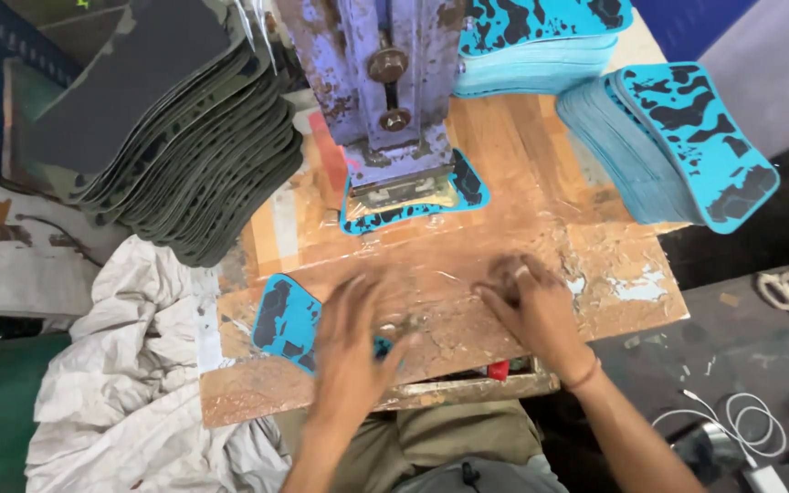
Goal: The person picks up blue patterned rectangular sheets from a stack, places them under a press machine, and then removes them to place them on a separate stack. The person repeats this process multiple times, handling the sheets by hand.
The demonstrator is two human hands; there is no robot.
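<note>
While both hands lie on the worn wooden counter (595,265), the scene reads so:
Left hand (351,342): blurred, fingers spread, palm down, grip released, touching a turquoise foam piece with black blotches (283,319) at the counter's near left edge.
Right hand (531,301): flat on the counter, grip released, grasping nothing.
Press: blue metal machine (394,100) atop a second turquoise piece (463,187).
Stacks: dark green sheets (194,146) left, turquoise pieces (678,146) right.
</note>
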